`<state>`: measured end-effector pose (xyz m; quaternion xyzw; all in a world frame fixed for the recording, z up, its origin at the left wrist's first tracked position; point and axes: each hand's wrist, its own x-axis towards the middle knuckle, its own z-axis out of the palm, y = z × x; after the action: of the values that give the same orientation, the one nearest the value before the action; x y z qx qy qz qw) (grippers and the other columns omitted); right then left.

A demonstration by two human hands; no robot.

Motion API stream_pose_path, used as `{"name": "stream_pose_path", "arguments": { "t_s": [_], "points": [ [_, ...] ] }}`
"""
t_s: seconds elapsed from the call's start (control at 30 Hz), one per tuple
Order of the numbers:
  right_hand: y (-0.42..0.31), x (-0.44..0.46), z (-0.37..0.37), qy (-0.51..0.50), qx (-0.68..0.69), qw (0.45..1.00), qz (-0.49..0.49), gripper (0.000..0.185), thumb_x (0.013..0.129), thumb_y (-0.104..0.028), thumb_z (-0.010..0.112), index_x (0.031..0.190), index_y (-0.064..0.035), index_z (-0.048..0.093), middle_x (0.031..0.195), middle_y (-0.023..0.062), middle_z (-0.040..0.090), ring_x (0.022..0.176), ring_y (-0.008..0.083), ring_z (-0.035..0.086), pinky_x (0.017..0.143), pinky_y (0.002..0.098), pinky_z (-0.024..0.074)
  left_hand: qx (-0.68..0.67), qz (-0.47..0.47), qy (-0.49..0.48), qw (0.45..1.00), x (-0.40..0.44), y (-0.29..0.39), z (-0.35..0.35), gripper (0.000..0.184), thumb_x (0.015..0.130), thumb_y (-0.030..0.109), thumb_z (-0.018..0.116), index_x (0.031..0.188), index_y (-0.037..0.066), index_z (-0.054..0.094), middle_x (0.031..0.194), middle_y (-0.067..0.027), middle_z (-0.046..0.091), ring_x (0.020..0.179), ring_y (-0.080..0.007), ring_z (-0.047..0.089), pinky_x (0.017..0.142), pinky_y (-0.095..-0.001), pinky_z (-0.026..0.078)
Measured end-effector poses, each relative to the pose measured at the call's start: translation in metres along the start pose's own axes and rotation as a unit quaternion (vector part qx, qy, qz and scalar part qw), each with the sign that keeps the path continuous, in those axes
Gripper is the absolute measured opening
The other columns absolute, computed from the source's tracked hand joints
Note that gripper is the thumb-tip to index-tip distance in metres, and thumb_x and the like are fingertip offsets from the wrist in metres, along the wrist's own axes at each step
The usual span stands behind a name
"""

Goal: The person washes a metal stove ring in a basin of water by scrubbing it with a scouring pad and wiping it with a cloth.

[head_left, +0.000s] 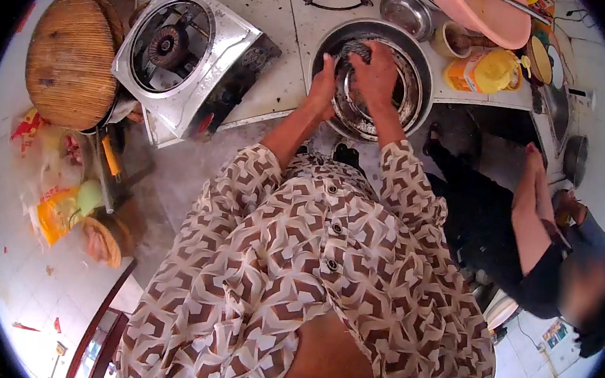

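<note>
A wide metal basin [428, 82] sits on the tiled counter in front of me. Inside it lies a shiny round metal dish [413, 102] with dark grime on it. My left hand [322, 90] is closed on the dish's left edge, thumb up, its other fingers partly hidden. Over the dish, my right hand [375, 75] has its fingers bent around a dark grey scouring pad [357, 49], which looks like steel wool and is partly covered by the fingers.
Left of the basin stands a metal gas stove [210, 47], beside a round woven lid [71, 60]. A small metal bowl [406, 14], pink basin [497, 16] and yellow bag [493, 70] lie to the right. Another person [498, 226] is at my right.
</note>
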<state>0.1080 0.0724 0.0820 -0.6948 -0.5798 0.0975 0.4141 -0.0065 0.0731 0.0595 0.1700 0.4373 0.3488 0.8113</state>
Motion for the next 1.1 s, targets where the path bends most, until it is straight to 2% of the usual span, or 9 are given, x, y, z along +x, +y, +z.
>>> {"name": "stream_pose_path", "arguments": {
  "t_s": [0.03, 0.17, 0.27, 0.53, 0.67, 0.8, 0.83, 0.93, 1.1],
  "points": [
    [-0.006, -0.007, 0.002, -0.010, 0.017, 1.000, 0.000, 0.035, 0.067, -0.017, 0.071, 0.096, -0.0039, 0.058, 0.097, 0.0170, 0.059, 0.090, 0.0346, 0.057, 0.079, 0.0410, 0.0465, -0.001, 0.001, 0.020, 1.000, -0.003, 0.003, 0.001, 0.063, 0.091, 0.059, 0.028, 0.119, 0.007, 0.050, 0.109, -0.0117, 0.059, 0.098, -0.0259, 0.059, 0.084, -0.0449, 0.049],
    [-0.021, -0.029, -0.007, -0.072, 0.114, 0.991, 0.001, 0.031, 0.070, -0.012, 0.069, 0.097, -0.0020, 0.058, 0.095, 0.0161, 0.059, 0.088, 0.0338, 0.057, 0.078, 0.0404, 0.0453, -0.071, -0.020, -0.005, 0.997, -0.007, 0.010, -0.008, 0.062, 0.091, 0.058, 0.029, 0.122, 0.008, 0.048, 0.117, -0.0094, 0.056, 0.102, -0.0269, 0.057, 0.089, -0.0462, 0.046],
    [0.005, -0.014, -0.003, -0.020, 0.055, 0.988, -0.144, 0.031, 0.071, -0.008, 0.067, 0.100, -0.0023, 0.056, 0.097, 0.0162, 0.058, 0.090, 0.0347, 0.056, 0.080, 0.0405, 0.0442, -0.027, -0.009, -0.013, 1.000, -0.005, -0.003, -0.010, 0.061, 0.092, 0.057, 0.028, 0.122, 0.008, 0.048, 0.114, -0.0095, 0.057, 0.101, -0.0258, 0.057, 0.088, -0.0446, 0.047],
    [-0.013, -0.030, -0.006, -0.127, 0.076, 0.986, -0.070, 0.035, 0.073, -0.009, 0.067, 0.104, -0.0066, 0.052, 0.105, 0.0173, 0.055, 0.101, 0.0357, 0.051, 0.086, 0.0429, 0.0421, -0.023, -0.017, 0.066, 0.997, -0.016, 0.016, -0.003, 0.056, 0.093, 0.054, 0.031, 0.115, 0.008, 0.052, 0.103, -0.0105, 0.061, 0.083, -0.0246, 0.061, 0.074, -0.0403, 0.052],
    [0.012, -0.003, -0.007, -0.075, 0.000, 0.997, -0.013, 0.035, 0.072, -0.010, 0.067, 0.104, -0.0065, 0.054, 0.100, 0.0161, 0.058, 0.099, 0.0341, 0.053, 0.084, 0.0421, 0.0434, 0.031, -0.024, -0.047, 0.998, -0.007, -0.003, -0.021, 0.056, 0.093, 0.054, 0.029, 0.116, 0.009, 0.052, 0.100, -0.0098, 0.060, 0.082, -0.0212, 0.060, 0.070, -0.0371, 0.053],
    [0.004, -0.012, 0.008, -0.014, -0.045, 0.998, -0.043, 0.037, 0.070, -0.012, 0.069, 0.103, -0.0054, 0.054, 0.099, 0.0159, 0.059, 0.096, 0.0342, 0.054, 0.083, 0.0419, 0.0441, 0.001, 0.017, 0.019, 1.000, -0.024, 0.008, 0.009, 0.056, 0.093, 0.055, 0.028, 0.117, 0.009, 0.050, 0.102, -0.0113, 0.059, 0.079, -0.0219, 0.059, 0.070, -0.0374, 0.053],
    [-0.012, -0.022, 0.005, -0.055, 0.037, 0.997, -0.026, 0.036, 0.070, -0.012, 0.068, 0.103, -0.0061, 0.055, 0.101, 0.0157, 0.059, 0.098, 0.0343, 0.054, 0.085, 0.0418, 0.0433, 0.008, -0.009, 0.030, 0.999, -0.018, 0.009, -0.002, 0.058, 0.093, 0.055, 0.030, 0.125, 0.009, 0.045, 0.119, -0.0126, 0.055, 0.102, -0.0265, 0.057, 0.086, -0.0442, 0.049],
    [-0.015, -0.028, -0.002, -0.126, 0.080, 0.989, -0.012, 0.035, 0.071, -0.011, 0.067, 0.103, -0.0064, 0.056, 0.102, 0.0152, 0.059, 0.099, 0.0342, 0.054, 0.086, 0.0420, 0.0429, -0.025, -0.023, 0.017, 0.999, -0.024, 0.012, -0.009, 0.058, 0.092, 0.056, 0.030, 0.124, 0.010, 0.047, 0.116, -0.0123, 0.056, 0.100, -0.0263, 0.058, 0.085, -0.0431, 0.049],
    [0.022, -0.003, -0.002, 0.005, -0.049, 0.998, 0.026, 0.036, 0.070, -0.008, 0.067, 0.104, -0.0037, 0.056, 0.104, 0.0170, 0.058, 0.100, 0.0353, 0.053, 0.088, 0.0420, 0.0422, 0.046, -0.002, -0.020, 0.999, -0.023, 0.000, -0.001, 0.060, 0.092, 0.058, 0.027, 0.116, 0.008, 0.050, 0.094, -0.0106, 0.063, 0.069, -0.0220, 0.060, 0.066, -0.0394, 0.053]
  ]
}}
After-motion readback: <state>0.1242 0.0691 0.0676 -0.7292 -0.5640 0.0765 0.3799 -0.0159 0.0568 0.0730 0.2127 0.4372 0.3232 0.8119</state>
